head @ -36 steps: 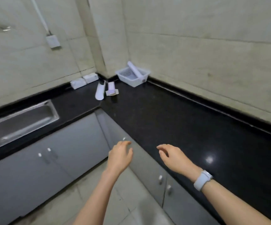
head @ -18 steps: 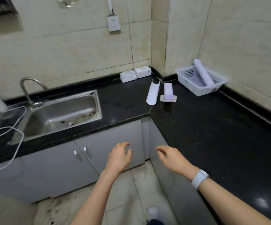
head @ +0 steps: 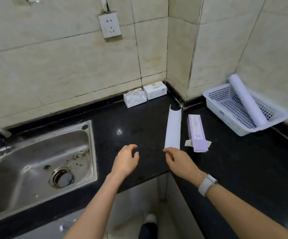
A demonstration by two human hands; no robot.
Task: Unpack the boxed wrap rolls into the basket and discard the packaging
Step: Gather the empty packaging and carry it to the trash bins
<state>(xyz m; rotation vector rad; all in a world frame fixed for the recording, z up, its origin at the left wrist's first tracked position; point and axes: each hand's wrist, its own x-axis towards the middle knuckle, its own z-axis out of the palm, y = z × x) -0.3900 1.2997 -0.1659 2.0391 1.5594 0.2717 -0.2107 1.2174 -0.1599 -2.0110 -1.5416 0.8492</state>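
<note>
A white perforated basket (head: 214, 102) stands on the black counter at the right wall, with one white wrap roll (head: 246, 100) leaning in it. Near the corner lie a long white curved piece of packaging (head: 173, 129) and a purple carton (head: 197, 135) with its near end flaps open. My right hand (head: 179, 161), watch on the wrist, hovers at the near end of the white piece, fingers apart, holding nothing. My left hand (head: 125, 161) is open over the counter, to the left of it.
Two small white boxes (head: 145, 94) sit against the back wall. A steel sink (head: 36, 169) with a tap fills the counter on the left. A wall socket (head: 110, 26) is above. Grey cabinets and a tiled floor lie below the counter edge.
The view has swung left and closed in on the corner. Both hands have moved forward over the counter, my right one reaching the near end of the white packaging piece.
</note>
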